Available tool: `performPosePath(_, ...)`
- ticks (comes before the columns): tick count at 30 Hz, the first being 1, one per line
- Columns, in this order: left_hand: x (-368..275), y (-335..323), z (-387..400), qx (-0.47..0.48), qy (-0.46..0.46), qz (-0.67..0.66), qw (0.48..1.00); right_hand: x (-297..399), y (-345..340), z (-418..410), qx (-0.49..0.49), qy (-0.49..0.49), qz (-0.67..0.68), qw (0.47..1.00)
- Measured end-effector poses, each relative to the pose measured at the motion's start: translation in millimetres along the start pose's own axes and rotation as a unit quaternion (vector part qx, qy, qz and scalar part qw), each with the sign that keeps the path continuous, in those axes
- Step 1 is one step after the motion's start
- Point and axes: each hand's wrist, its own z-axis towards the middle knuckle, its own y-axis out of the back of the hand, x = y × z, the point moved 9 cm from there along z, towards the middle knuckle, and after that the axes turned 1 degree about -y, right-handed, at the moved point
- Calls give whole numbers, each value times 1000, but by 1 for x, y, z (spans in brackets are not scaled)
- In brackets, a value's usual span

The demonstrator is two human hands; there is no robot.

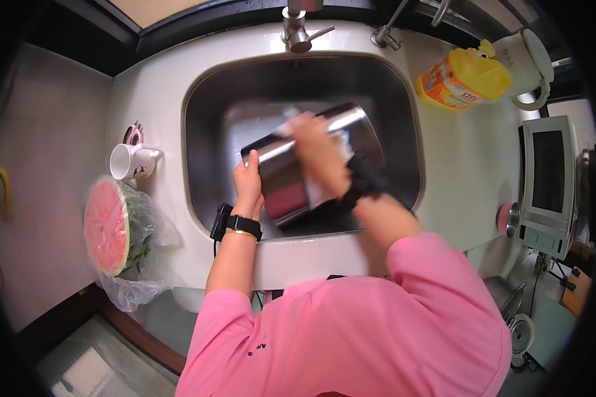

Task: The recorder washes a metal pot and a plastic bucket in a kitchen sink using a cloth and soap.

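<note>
A shiny stainless steel cylindrical vessel (283, 181) lies tilted on its side within the sink basin (213, 134). My left hand (248, 181) grips its left end, thumb over the rim. Across the vessel's upper side, my right hand (320, 149) presses a pale cloth (320, 191) against the metal. That hand and parts of the cloth are motion-blurred. Part of the cloth shows beyond my fingers, and the rest is hidden under the hand. I cannot see into the vessel.
Behind the sink stand a metal faucet (298, 37) and a smaller tap (387, 38). A yellow detergent jug (462, 79) and a white pitcher (521, 64) are at the back right, a microwave (549, 183) at the right. Left are a white mug (129, 161) and plastic-wrapped cut watermelon (109, 226).
</note>
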Motion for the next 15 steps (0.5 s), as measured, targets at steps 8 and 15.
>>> performPosePath(8,29,15,42,-62,74,-20,995,36,-9,-27,-105,38,55,992)
performPosePath(15,24,18,71,-81,139,-72,984,-59,22,-15,-83,-6,-46,995)
